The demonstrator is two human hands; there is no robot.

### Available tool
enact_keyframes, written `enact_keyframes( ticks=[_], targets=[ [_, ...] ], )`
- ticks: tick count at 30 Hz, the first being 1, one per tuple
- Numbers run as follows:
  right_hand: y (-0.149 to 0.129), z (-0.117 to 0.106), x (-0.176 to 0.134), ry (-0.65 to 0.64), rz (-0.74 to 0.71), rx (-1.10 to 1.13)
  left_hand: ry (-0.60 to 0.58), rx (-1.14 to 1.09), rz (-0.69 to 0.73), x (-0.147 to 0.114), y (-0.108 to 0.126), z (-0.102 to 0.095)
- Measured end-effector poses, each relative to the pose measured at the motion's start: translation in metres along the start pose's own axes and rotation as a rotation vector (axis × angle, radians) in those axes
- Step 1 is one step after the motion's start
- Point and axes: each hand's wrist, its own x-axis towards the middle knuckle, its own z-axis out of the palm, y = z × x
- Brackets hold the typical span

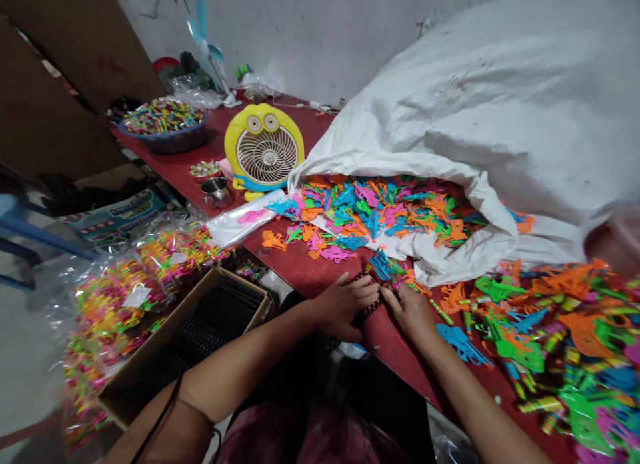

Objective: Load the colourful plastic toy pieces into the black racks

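My left hand (345,309) lies over a dark perforated strip (373,307) at the table's front edge, its fingers stretched out across it. Beside it, my right hand (411,312) has its fingers curled at a small bunch of coloured plastic toy pieces; how many it grips is hidden. Just beyond the fingertips, a blue plastic toy piece (382,264) sticks up. A striped yellow-green tube (441,313) and a flat blue toy piece (463,344) lie to the right of my right hand.
A white sack (450,104) spills bright plastic pieces (365,207) onto the red table (295,267). More pieces and tubes (565,337) are heaped at right. A yellow fan (265,147), metal cup (217,193) and blue basin (175,141) stand left. Below sits a carton (117,391) of black perforated items.
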Motion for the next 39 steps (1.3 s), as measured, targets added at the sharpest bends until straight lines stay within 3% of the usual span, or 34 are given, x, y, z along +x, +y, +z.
enact_keyframes(
  ticks=[5,9,12,14,20,23,26,29,32,36,39],
  targets=[
    [-0.006,-0.009,-0.006,-0.073,0.023,0.115,-0.008,0.031,0.002,0.0,0.002,-0.001],
    [0.006,-0.04,-0.034,0.109,0.167,0.18,0.029,0.053,-0.066,-0.005,0.008,-0.001],
    [0.023,-0.067,-0.058,0.243,0.202,0.025,0.029,0.092,-0.149,-0.005,0.019,0.001],
    [0.029,-0.078,-0.064,0.237,0.152,-0.117,0.059,0.116,-0.225,-0.002,0.029,0.006],
    [0.006,-0.06,-0.033,0.042,-0.018,-0.494,0.303,0.189,-0.483,0.021,0.056,0.03],
    [-0.002,-0.049,-0.013,-0.027,-0.029,-0.655,0.37,0.196,-0.506,0.022,0.056,0.034],
    [0.004,-0.05,-0.005,-0.038,-0.011,-0.674,0.411,0.169,-0.465,0.01,0.05,0.031],
    [0.015,-0.061,-0.006,0.011,0.064,-0.539,0.468,0.118,-0.379,-0.009,0.046,0.031],
    [0.013,-0.076,-0.013,0.001,0.214,-0.208,0.606,0.053,-0.369,-0.023,0.047,0.035],
    [-0.023,-0.088,-0.031,-0.24,0.249,0.354,0.732,-0.084,-0.398,-0.022,0.056,0.041],
    [-0.054,-0.087,-0.042,-0.377,0.299,0.538,0.66,-0.072,-0.34,-0.014,0.06,0.041]
  ],
)
